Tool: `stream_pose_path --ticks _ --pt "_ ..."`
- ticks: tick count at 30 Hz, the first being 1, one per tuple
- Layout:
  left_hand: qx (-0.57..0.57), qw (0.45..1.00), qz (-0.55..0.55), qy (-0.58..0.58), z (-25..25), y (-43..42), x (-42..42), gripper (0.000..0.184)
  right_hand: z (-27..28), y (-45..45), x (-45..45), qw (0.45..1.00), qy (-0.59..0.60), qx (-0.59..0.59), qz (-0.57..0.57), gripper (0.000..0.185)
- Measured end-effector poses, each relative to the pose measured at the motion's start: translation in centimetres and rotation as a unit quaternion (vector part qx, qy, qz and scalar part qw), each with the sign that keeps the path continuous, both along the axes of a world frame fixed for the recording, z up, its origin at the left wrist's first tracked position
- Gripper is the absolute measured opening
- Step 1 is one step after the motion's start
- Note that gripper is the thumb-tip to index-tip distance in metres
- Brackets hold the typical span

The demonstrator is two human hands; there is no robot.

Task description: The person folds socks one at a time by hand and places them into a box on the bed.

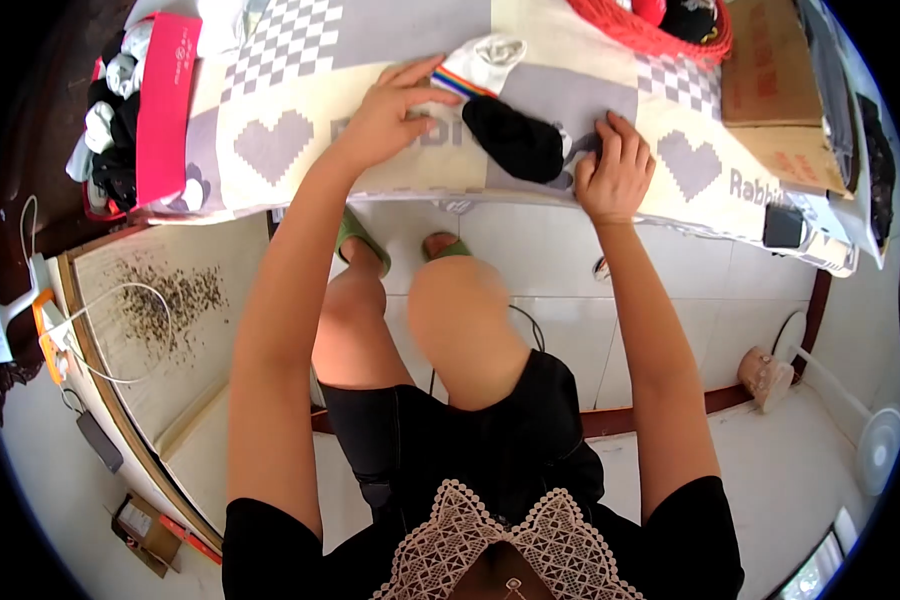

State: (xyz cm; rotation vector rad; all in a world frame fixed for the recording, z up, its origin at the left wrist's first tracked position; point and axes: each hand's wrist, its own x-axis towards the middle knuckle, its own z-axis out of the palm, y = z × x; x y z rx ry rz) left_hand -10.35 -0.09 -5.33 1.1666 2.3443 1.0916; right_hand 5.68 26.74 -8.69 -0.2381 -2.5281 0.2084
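Note:
A white sock with rainbow stripes (488, 62) lies on the patterned cloth in front of me. Just below it, and touching it, is a black sock (515, 140) with a bit of white at its right end. My left hand (390, 115) reaches in from the left, its fingers spread and the tips at the striped cuff. To the right of the black sock, my right hand (617, 172) rests on the cloth, loosely bent, with fingers apart and nothing visible in it.
At the left stands a pink box (167, 110) of dark and white socks. A red basket (660, 30) with items in it is at the back right, beside a cardboard box (780, 95). The patterned cloth (370, 180) covers the surface. A small black object (783, 227) lies near its front edge.

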Motion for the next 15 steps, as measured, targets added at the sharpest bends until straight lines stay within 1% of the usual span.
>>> stream_pose_path --ticks 2,3,4,6,7,8,10,11,12,14,15 --pt "0.005 0.994 0.036 0.104 -0.8 0.5 0.8 0.038 -0.2 0.0 0.1 1.0 0.002 -0.001 -0.002 0.036" --pt "-0.017 0.989 0.036 0.144 -1.5 0.4 0.7 0.039 -0.3 0.0 0.1 1.0 0.009 0.002 -0.002 0.036" --pt "-0.016 0.989 0.033 0.141 -1.4 0.6 1.4 0.039 -0.4 0.1 0.0 1.0 0.016 0.006 -0.002 0.035" --pt "-0.08 0.968 0.092 0.222 -1.4 1.4 2.5 0.05 -0.7 0.3 0.0 0.999 0.034 0.009 -0.001 0.034" --pt "-0.087 0.964 0.09 0.233 -1.9 1.6 2.7 0.062 -0.7 0.4 0.0 0.999 0.042 0.011 0.001 0.034" --pt "-0.084 0.966 0.086 0.229 -2.4 2.1 3.2 0.062 -0.8 0.4 0.0 0.999 0.05 0.012 0.004 0.033" --pt "-0.105 0.946 0.152 0.267 -2.8 3.4 4.1 0.067 -1.0 0.5 0.0 0.999 0.053 0.009 0.001 0.033" --pt "-0.104 0.938 0.191 0.27 -3.2 4.6 4.8 0.066 -1.0 0.7 0.0 0.998 0.062 -0.004 0.012 0.033" --pt "-0.102 0.939 0.184 0.272 -3.8 5.9 5.6 0.066 -1.0 0.8 -0.1 0.997 0.073 -0.016 0.021 0.033" --pt "-0.091 0.892 0.344 0.277 -4.5 9.5 7.5 0.063 -0.4 0.8 0.3 0.997 0.042 -0.056 0.024 0.031" --pt "-0.11 0.876 0.361 0.299 -4.3 10.8 8.3 0.06 0.0 1.1 0.6 0.992 0.062 -0.087 0.071 0.029"
